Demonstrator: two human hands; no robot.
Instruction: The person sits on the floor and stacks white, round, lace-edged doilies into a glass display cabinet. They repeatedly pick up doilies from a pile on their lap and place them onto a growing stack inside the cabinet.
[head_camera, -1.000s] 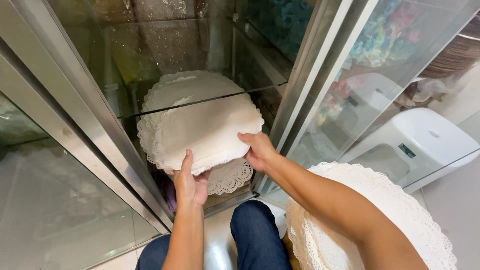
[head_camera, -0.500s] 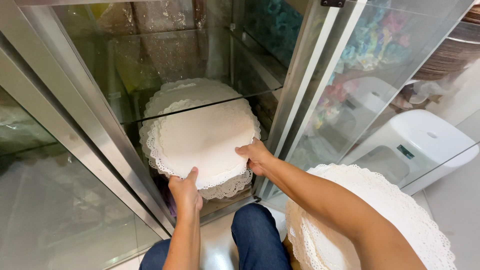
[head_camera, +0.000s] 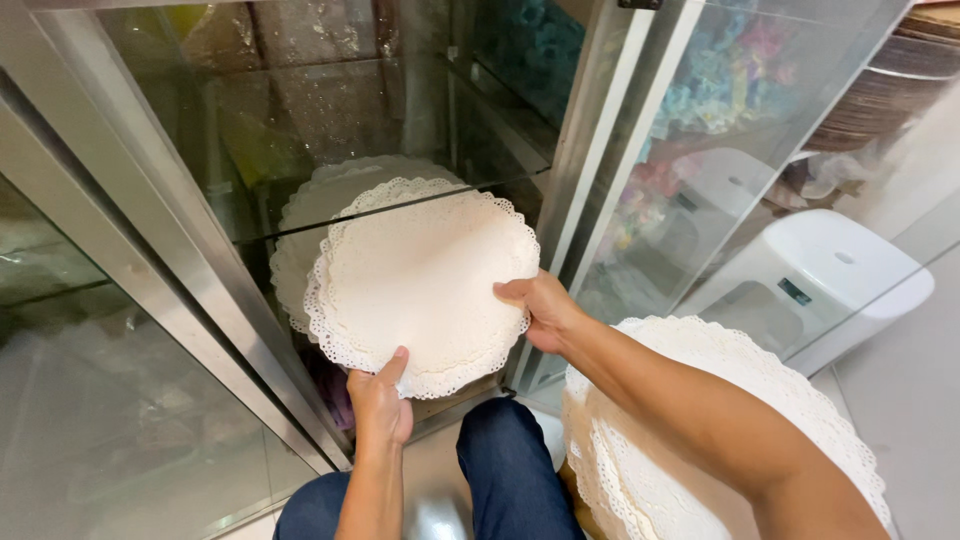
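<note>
Both hands are on a thin stack of round paper doilies (head_camera: 425, 285): white, matte, flat as card in the middle and punched into a lacy scalloped border all round; the stack tilts up toward the person, held in the open front of a glass cabinet (head_camera: 300, 120) at the level of its glass shelf. The left hand (head_camera: 380, 400) pinches the near edge from below, thumb pressed on the top face and the fingers curled out of sight underneath; the right hand (head_camera: 540, 310) grips the right rim, thumb laid over the lace and the fingers closed behind it. Just behind the held stack, more doilies (head_camera: 320, 195) of the same kind lie flat inside the cabinet, their edges showing past it on the left and the far side. A bigger pile of doilies (head_camera: 720, 370) rests close by the person's right side, under the right forearm, its lace layered and slightly fanned. The cabinet frame (head_camera: 130, 210) is brushed silver metal; its panes are smeared and full of reflections. The person's knee in dark blue denim (head_camera: 510, 460) sits low in front; the floor is pale and glossy; a white plastic stool (head_camera: 830, 270) stands to the right, beyond the glass door.
</note>
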